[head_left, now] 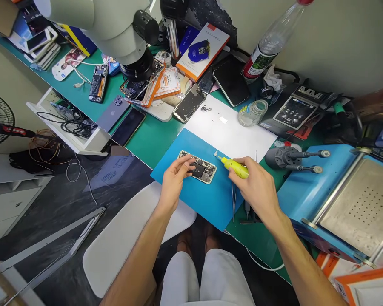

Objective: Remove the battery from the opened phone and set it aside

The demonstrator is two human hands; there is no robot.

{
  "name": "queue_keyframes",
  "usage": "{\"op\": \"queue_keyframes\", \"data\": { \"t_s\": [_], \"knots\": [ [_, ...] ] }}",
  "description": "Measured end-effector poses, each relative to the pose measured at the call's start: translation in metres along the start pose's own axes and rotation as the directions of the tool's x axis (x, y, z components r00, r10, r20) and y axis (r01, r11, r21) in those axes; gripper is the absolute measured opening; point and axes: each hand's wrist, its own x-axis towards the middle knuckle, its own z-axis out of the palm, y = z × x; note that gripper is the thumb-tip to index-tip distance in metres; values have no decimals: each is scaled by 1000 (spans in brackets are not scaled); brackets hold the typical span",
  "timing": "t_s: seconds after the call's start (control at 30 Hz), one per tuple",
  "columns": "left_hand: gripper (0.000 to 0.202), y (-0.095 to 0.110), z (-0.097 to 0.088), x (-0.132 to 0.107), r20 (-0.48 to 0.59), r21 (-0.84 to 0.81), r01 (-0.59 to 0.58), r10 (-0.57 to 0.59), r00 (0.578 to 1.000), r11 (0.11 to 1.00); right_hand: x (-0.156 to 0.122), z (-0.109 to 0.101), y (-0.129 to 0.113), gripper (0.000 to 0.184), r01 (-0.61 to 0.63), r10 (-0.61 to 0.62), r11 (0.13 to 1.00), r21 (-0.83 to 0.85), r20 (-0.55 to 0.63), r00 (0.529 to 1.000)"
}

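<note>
An opened phone point(198, 167) lies on a blue mat point(207, 204), its circuit boards and dark battery showing. My left hand point(175, 178) is over the phone's left end, fingers bent and slightly apart; nothing shows between them, and whether the fingertips touch the phone is unclear. My right hand point(257, 182) is closed around a yellow-handled tool point(236, 168), whose short pale tip points left, beyond the phone's right end. The tip's exact kind is too small to tell. Below that hand, tweezers point(234, 199) lie along the mat's right side.
White paper point(242, 138) with tiny parts lies behind the mat, near a glass jar point(252, 113). A microscope point(121, 38) overhangs the back left, beside loose phones. A blue machine with a metal plate point(364, 204) and a grey holder with two arms point(284, 158) stand right.
</note>
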Motion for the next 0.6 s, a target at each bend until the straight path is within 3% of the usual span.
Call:
{"op": "queue_keyframes", "data": {
  "t_s": [0.6],
  "knots": [
    [34,4,-2,-4,-25,16,41,-41,999,999,10,-10,-2,23,39,-38,997,-71,10,999]
  ]
}}
